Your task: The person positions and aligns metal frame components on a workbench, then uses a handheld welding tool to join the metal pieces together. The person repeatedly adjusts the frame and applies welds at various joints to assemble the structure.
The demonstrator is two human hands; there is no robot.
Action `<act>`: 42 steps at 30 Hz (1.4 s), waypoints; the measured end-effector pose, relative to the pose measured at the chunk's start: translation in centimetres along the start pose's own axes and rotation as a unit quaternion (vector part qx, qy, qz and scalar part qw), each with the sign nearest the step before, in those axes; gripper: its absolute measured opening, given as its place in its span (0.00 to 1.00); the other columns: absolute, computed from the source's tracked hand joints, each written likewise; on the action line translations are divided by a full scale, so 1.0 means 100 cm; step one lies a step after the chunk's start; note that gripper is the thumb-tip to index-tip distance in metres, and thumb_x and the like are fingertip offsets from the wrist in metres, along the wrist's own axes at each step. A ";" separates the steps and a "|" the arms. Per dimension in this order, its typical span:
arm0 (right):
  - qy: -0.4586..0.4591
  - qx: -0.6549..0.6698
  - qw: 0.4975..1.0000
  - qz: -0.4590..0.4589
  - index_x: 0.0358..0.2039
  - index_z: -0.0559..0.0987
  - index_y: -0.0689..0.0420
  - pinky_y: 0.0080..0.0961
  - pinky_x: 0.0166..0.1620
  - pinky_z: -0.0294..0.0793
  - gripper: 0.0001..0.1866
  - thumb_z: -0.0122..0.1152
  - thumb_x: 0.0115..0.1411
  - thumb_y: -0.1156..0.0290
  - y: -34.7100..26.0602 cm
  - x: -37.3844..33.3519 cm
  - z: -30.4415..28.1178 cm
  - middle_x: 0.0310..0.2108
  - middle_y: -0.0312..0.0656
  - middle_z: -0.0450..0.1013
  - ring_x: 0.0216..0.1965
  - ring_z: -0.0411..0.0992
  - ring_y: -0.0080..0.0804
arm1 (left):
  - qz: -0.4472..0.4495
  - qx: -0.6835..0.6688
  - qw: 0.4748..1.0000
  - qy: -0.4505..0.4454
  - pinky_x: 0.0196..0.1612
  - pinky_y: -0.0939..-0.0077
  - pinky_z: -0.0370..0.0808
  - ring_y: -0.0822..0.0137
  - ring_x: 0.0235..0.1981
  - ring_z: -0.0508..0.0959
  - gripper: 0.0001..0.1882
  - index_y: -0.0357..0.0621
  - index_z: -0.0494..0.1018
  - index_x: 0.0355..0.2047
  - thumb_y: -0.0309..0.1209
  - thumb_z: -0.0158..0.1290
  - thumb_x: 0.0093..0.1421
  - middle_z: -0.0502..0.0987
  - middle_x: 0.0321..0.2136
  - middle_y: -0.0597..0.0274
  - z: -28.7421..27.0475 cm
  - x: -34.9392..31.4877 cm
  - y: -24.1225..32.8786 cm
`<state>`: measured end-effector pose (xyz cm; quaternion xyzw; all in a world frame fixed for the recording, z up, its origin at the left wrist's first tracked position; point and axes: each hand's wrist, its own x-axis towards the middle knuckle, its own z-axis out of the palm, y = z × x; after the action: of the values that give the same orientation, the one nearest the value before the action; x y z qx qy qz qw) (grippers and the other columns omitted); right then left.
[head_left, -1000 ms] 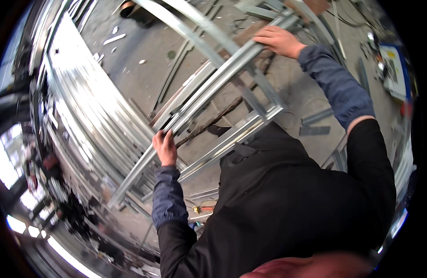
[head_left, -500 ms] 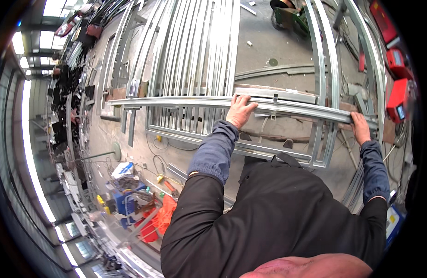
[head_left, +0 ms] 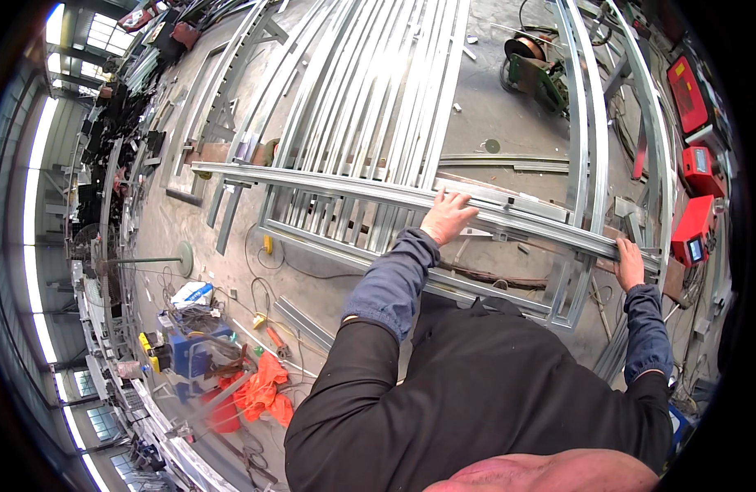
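Observation:
A long, grooved grey metal profile point(head_left: 337, 182) lies crosswise before me, its right end slanting nearer to me. My left hand point(head_left: 449, 216) grips it right of the middle, fingers curled over the far edge. Close to the profile's right end, my right hand point(head_left: 629, 264) is wrapped round it in the same way. Both thumbs are mostly hidden. Beneath the profile is a welded frame of galvanised bars point(head_left: 370, 98), with many parallel bars on the left and a wider gap on the right.
Red machines point(head_left: 694, 230) with small screens stand at the far right. A wire spool on a green machine point(head_left: 542, 78) is beyond the frame. At lower left are orange cloth point(head_left: 263, 385), a blue machine point(head_left: 196, 353) and loose cables. A round-based stand point(head_left: 185, 258) is further left.
My view has turned, so the scene sits lower and the profile slants more toward the lower right. Both hands keep about the same places on the profile.

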<state>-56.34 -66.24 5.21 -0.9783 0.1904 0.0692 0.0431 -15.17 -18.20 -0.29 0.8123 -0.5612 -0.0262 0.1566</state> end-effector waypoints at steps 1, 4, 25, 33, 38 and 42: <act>-0.001 0.001 1.000 0.008 0.73 0.70 0.57 0.46 0.76 0.67 0.44 0.71 0.54 0.83 -0.005 0.000 0.000 0.68 0.51 0.71 0.69 0.68 0.56 | 0.006 -0.003 1.000 -0.007 0.79 0.30 0.58 0.53 0.68 0.74 0.18 0.64 0.84 0.58 0.38 0.65 0.67 0.77 0.64 0.60 -0.002 0.001 -0.002; 0.018 -0.015 0.999 0.035 0.77 0.67 0.56 0.43 0.77 0.66 0.49 0.72 0.54 0.83 -0.014 -0.005 0.003 0.73 0.52 0.68 0.72 0.67 0.56 | 0.028 -0.013 0.999 -0.016 0.80 0.29 0.56 0.54 0.71 0.72 0.21 0.63 0.83 0.59 0.39 0.66 0.66 0.76 0.66 0.60 -0.007 0.004 -0.010; 0.278 0.107 0.953 0.056 0.78 0.69 0.55 0.44 0.78 0.63 0.35 0.62 0.70 0.76 -0.273 0.077 -0.124 0.75 0.49 0.68 0.77 0.65 0.51 | -0.280 -0.327 0.880 0.200 0.49 0.71 0.83 0.64 0.43 0.86 0.11 0.41 0.85 0.51 0.23 0.63 0.69 0.85 0.44 0.58 -0.112 -0.324 -0.183; 0.355 0.268 0.888 -0.122 0.71 0.77 0.57 0.39 0.76 0.68 0.29 0.66 0.69 0.77 -0.519 0.183 -0.167 0.70 0.48 0.74 0.73 0.71 0.46 | -0.613 -0.407 0.614 0.288 0.35 0.74 0.80 0.74 0.31 0.80 0.10 0.38 0.82 0.50 0.28 0.62 0.72 0.83 0.35 0.66 -0.063 -0.569 -0.207; 0.324 0.338 0.873 -0.137 0.66 0.81 0.58 0.37 0.73 0.71 0.25 0.68 0.69 0.76 -0.638 0.174 -0.141 0.68 0.47 0.76 0.70 0.74 0.45 | -0.596 -0.431 0.618 0.278 0.35 0.74 0.79 0.74 0.30 0.79 0.11 0.37 0.80 0.52 0.28 0.61 0.73 0.82 0.35 0.64 -0.106 -0.632 -0.232; 0.270 0.404 0.863 -0.141 0.62 0.83 0.60 0.33 0.66 0.77 0.20 0.68 0.71 0.75 -0.710 0.175 -0.122 0.64 0.45 0.77 0.64 0.77 0.39 | -0.598 -0.449 0.571 0.338 0.36 0.74 0.79 0.74 0.31 0.79 0.09 0.39 0.82 0.51 0.28 0.62 0.74 0.83 0.35 0.66 -0.134 -0.642 -0.296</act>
<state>-11.92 -8.42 18.75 -0.8720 0.0657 -0.2874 0.3908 -9.15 53.39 -4.48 0.7380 0.2299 -0.0862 0.6286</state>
